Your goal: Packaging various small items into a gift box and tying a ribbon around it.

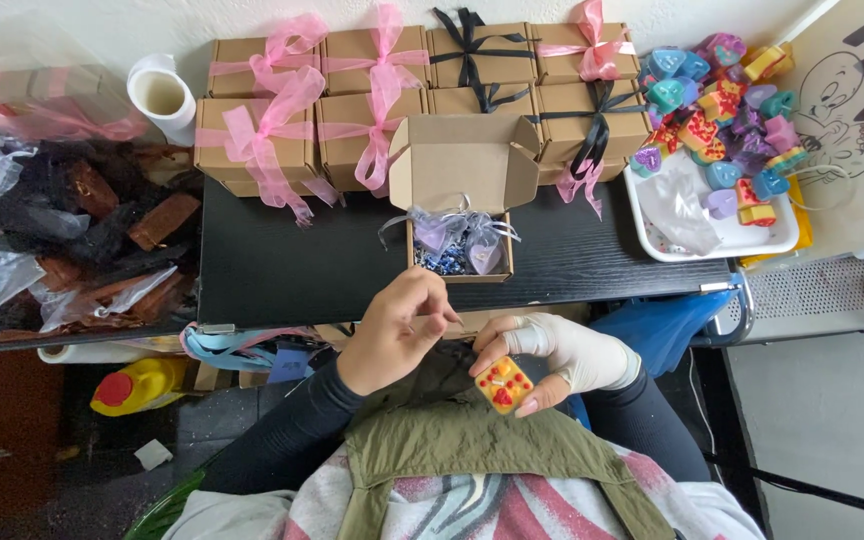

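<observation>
Right hand [552,350], bandaged, fingers clamped on a square yellow soap [503,384] near the lap. Left hand [397,325] fingers pinched together, beside it. Just beyond, open brown box [462,165] on black surface [292,270]; ribboned boxes [352,100] far; white tray [752,238] right, overhanging the edge.

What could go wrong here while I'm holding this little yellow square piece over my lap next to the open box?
The yellow square piece sits only on the fingertips of the right hand, off the black table, so it could slip into your lap or onto the floor. The open box stands right at the table's front edge; the left hand just below might nudge it off. The white tray of coloured pieces overhangs the table's right end and may tip.
</observation>
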